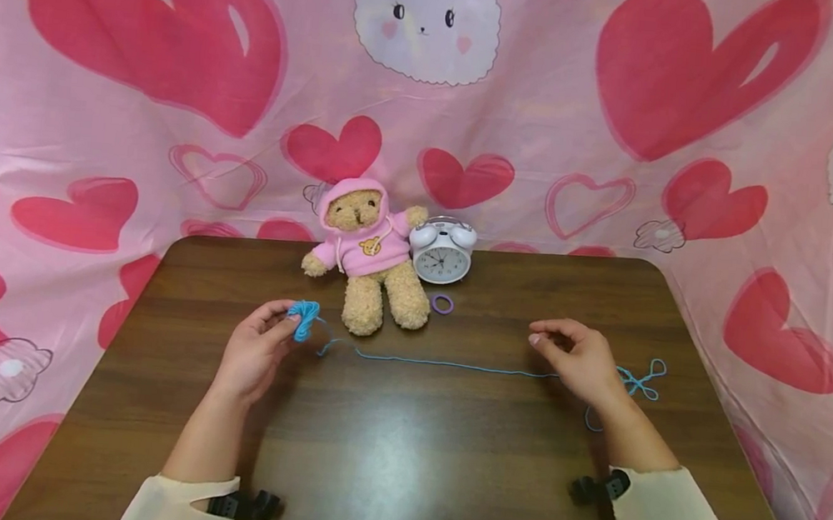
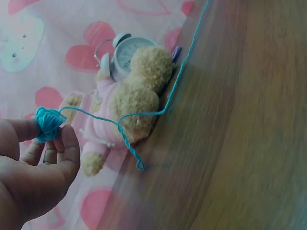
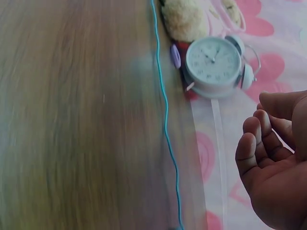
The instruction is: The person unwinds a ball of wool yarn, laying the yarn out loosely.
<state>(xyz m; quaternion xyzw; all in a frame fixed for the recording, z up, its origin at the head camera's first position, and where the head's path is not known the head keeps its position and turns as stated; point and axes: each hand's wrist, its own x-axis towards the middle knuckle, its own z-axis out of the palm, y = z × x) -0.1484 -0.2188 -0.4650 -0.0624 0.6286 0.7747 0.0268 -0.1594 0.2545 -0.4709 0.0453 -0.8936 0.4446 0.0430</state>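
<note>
A small bundle of blue yarn [image 1: 303, 319] is pinched between the thumb and fingers of my left hand [image 1: 253, 353], above the table's left side. From the bundle [image 2: 49, 123] a strand runs to a short twisted piece of yarn [image 2: 128, 143] with a small loop at its end. A long yarn strand [image 1: 451, 365] stretches across the table to the right, passing under my right hand [image 1: 581, 364]. That hand holds nothing; its fingers [image 3: 247, 148] are loosely bent, apart from the strand [image 3: 166, 120]. Loops of the yarn [image 1: 643, 381] lie beyond the right wrist.
A teddy bear [image 1: 370, 243] in a pink hoodie sits at the back of the wooden table [image 1: 385, 424]. Beside it stands a white alarm clock [image 1: 442, 258], with a purple ring [image 1: 442, 303] in front. A pink heart-patterned cloth [image 1: 536, 112] hangs behind.
</note>
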